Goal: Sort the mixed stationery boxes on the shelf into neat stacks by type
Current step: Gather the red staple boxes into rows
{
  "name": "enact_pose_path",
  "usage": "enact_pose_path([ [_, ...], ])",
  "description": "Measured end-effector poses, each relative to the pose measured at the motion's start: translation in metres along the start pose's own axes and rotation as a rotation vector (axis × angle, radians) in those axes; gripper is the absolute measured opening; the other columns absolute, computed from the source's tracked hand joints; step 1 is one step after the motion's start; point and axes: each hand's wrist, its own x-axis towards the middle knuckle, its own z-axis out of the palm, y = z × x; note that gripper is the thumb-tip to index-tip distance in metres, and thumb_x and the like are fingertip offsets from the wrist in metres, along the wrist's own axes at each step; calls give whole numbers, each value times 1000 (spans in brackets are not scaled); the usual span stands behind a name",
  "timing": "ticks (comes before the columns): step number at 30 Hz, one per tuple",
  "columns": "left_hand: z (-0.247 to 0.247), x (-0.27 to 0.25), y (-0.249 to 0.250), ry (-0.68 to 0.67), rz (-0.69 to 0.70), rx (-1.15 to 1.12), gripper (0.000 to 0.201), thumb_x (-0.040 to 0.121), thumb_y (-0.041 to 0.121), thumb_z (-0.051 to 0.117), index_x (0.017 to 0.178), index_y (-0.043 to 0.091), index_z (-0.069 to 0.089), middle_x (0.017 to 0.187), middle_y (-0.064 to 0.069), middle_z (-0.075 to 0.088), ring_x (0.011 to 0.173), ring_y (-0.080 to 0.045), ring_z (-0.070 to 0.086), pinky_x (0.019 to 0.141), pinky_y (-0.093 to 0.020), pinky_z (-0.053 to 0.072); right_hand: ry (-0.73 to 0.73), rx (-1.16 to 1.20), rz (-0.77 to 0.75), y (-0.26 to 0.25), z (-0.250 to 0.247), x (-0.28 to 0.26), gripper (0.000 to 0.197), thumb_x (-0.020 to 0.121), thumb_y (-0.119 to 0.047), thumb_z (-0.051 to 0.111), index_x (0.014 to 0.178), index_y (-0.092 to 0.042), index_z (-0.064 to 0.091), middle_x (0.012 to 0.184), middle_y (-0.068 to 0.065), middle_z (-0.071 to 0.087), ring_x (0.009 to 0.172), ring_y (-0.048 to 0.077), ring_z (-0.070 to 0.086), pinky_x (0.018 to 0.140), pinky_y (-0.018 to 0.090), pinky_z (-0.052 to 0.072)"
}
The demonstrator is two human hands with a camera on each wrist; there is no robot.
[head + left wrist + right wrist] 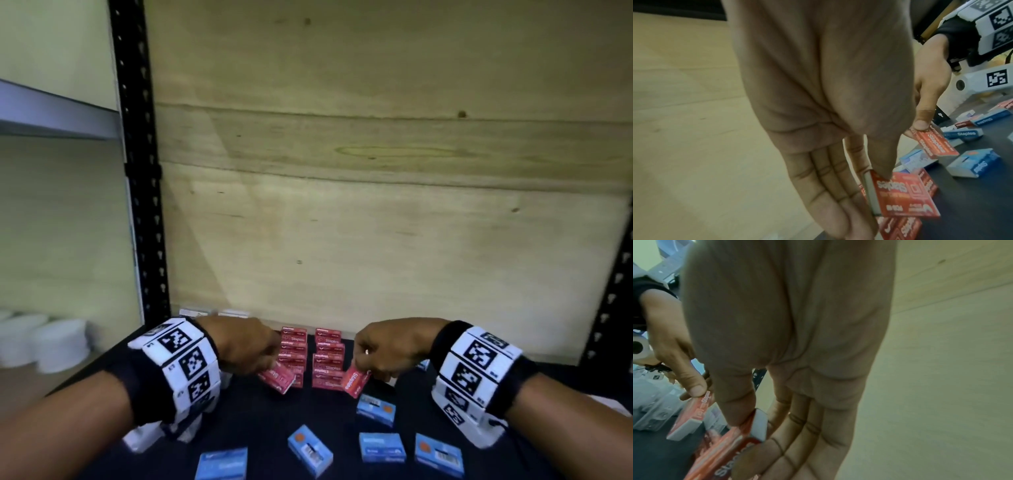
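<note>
Two stacks of red staples boxes (pixel 327 356) stand side by side at the back of the dark shelf (pixel 260 421). My left hand (pixel 251 349) pinches a red staples box (pixel 276 378) (pixel 902 196) between thumb and fingers, just in front of the left stack. My right hand (pixel 376 349) pinches another red staples box (pixel 355 380) (pixel 725 449) at the right stack's front corner. Both boxes are tilted and off the shelf. Several blue staples boxes (pixel 376 409) lie scattered in front.
A plywood back wall (pixel 376 171) closes the shelf behind the stacks. A black slotted upright (pixel 140 164) stands at the left, with white round containers (pixel 58 339) beyond it. More blue and red boxes (pixel 962 134) lie at the right side.
</note>
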Motion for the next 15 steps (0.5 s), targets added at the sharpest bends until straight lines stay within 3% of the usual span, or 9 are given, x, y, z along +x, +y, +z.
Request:
enact_pose_path([
  [2, 2, -5, -1, -46, -4, 12, 25, 100, 34, 43, 118, 23, 56, 116, 1, 61, 101, -18, 56, 92, -38, 43, 1, -93, -14, -6, 3, 3, 37, 100, -40, 50, 107, -7, 65, 86, 1, 67, 71, 15, 56, 71, 30, 48],
  [4, 3, -7, -1, -57, 5, 30, 28, 101, 33, 43, 124, 21, 56, 121, -1, 61, 105, -19, 57, 85, -31, 42, 0, -156, -29, -11, 7, 7, 33, 98, -41, 55, 107, -10, 66, 92, 2, 69, 75, 16, 56, 73, 32, 47],
  [8, 9, -7, -2, -55, 11, 18, 24, 100, 27, 48, 120, 19, 58, 115, -3, 64, 99, -21, 59, 76, -28, 41, -6, -184, -50, -23, 16, 13, 25, 94, -35, 64, 110, -15, 64, 78, -9, 56, 61, 7, 48, 57, 24, 40],
  [11, 16, -5, -5, -17, 38, -5, 18, 96, 27, 55, 110, 18, 59, 107, -2, 65, 87, -18, 55, 79, -33, 46, -1, -171, -67, -26, 20, 16, 23, 90, -34, 68, 106, -20, 60, 79, -11, 52, 64, 6, 45, 57, 23, 37],
  [15, 17, -2, -4, -15, 57, -48, 25, 94, 35, 58, 113, 18, 60, 94, 4, 59, 82, -14, 52, 75, -29, 44, -17, -168, -85, -28, 22, 18, 29, 87, -32, 73, 110, -19, 63, 81, -11, 54, 70, 7, 48, 61, 24, 39],
])
